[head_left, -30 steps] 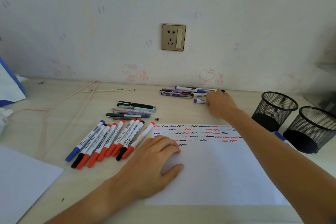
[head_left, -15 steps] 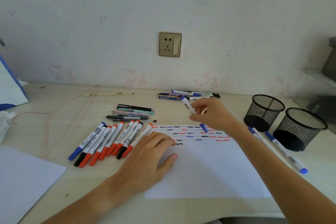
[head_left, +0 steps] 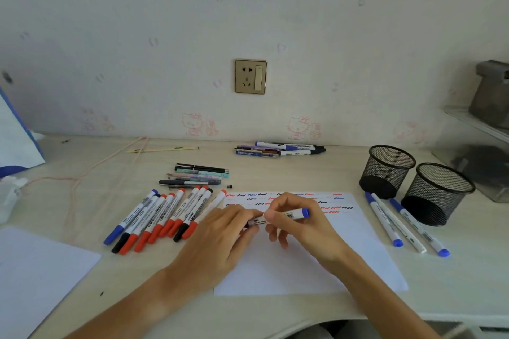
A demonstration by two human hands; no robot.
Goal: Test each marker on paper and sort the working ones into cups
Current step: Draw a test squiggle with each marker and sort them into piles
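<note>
The white-barrelled marker with a blue end [head_left: 278,216] lies crosswise between both hands, just above the near-middle of the white sheet of test paper [head_left: 303,264] on the pale wood-grain table [head_left: 248,170]. The right hand [head_left: 300,224] pinches the barrel between thumb and forefinger near the blue end, which points right; the left hand [head_left: 220,239] has its fingers curled round the opposite end, where the cap seems to sit, though that end is hidden under the fingers. The step in hand looks to be uncapping. It would go best with a straight pull along the barrel while the right hand holds firm close to the joint, so that the tip does not flick ink on the sheet; the cap is best kept in the left hand for recapping. The trial stroke then belongs in the blank space below the rows of red, blue and black squiggles [head_left: 292,201] at the far edge of the paper. If it writes, it should go to one of the two black wire-mesh cups [head_left: 385,170] at the right, which look to hold nothing yet; which cup is meant cannot be told. As for writing, the barrel carries a printed label with dark lettering and what looks like a barcode, but the print is too small and blurred to read, and no brand can be made out.
</note>
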